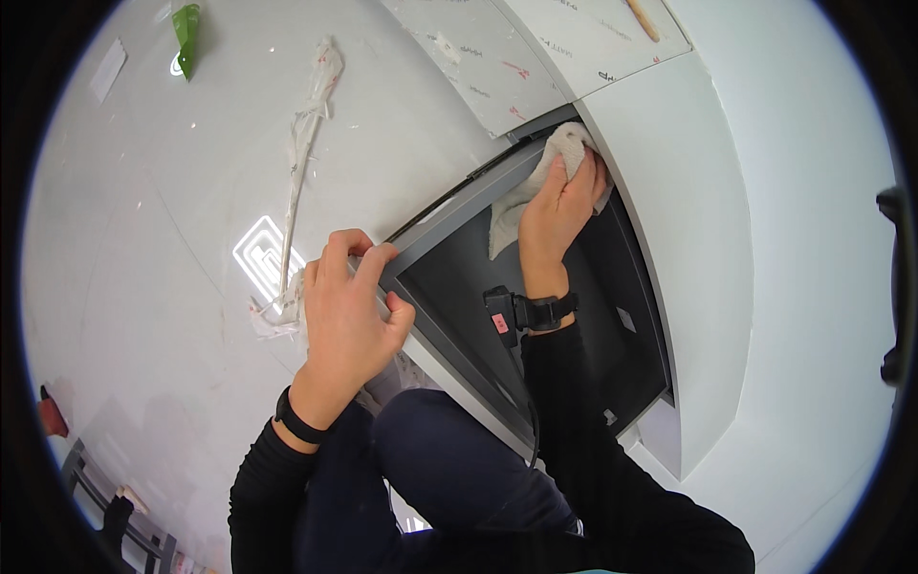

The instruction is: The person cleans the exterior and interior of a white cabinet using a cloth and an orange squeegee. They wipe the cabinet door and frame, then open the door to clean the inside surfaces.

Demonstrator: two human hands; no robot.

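A dark grey drawer point(459, 208) stands pulled out of a white cabinet in front of my knees. My right hand point(563, 201) grips a pale cloth point(513, 212) and presses it at the drawer's far inner corner, beside the cabinet. The cloth's loose end hangs down over the inside of the far wall. At the drawer's near left corner, my left hand point(355, 294) curls its fingers over the top edge of the front panel. Small white labels point(626, 319) show on the dark interior.
Neighbouring fronts point(488, 64) wear printed protective film. A wooden stick point(643, 20) lies on one at the top. On the glossy floor lie a long film-wrapped strip point(301, 165) and a green piece point(186, 39). A grey frame point(118, 509) stands at lower left.
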